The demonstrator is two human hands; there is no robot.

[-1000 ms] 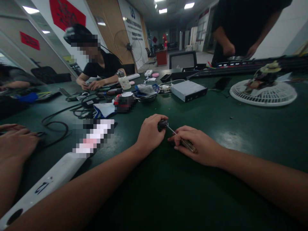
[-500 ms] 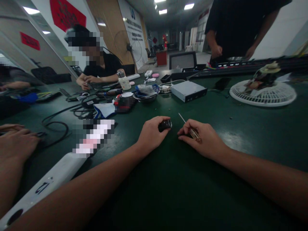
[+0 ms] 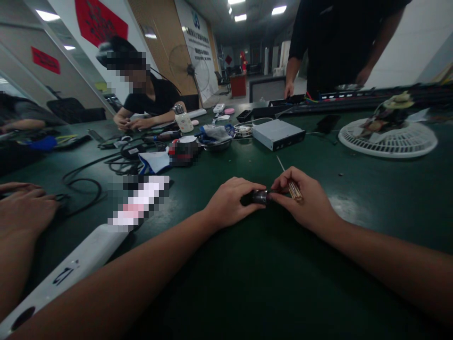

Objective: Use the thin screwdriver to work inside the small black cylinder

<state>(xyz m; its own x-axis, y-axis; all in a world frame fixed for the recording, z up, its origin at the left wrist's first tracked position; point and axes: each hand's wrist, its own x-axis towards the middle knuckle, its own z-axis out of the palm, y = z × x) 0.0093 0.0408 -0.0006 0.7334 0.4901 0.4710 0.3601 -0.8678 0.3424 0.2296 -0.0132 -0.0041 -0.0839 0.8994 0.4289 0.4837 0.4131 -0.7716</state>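
Above the dark green table, my left hand [image 3: 231,203] is closed around a short black cylinder [image 3: 260,196] with a shiny end that faces right. A screwdriver [image 3: 296,192] with a clear amber handle is tucked in my right hand [image 3: 307,193], its thin shaft pointing up and away. The thumb and forefinger of that hand come together at the cylinder's shiny end. Whether they pinch some small part there, I cannot make out. My left palm hides the cylinder's other end.
A grey disc drive [image 3: 278,133] lies ahead, with a white fan grille [image 3: 387,141] to its right. Left of it are a bowl [image 3: 215,144] and tangled black cables [image 3: 83,182]. A white device [image 3: 71,264] lies beside my left forearm. Another person's hand [image 3: 30,208] rests far left.
My left hand has moved right and slightly down with the cylinder. My right hand has shifted slightly right, its fingertips now at the cylinder's end. The standing person's arm has reached down to the table.
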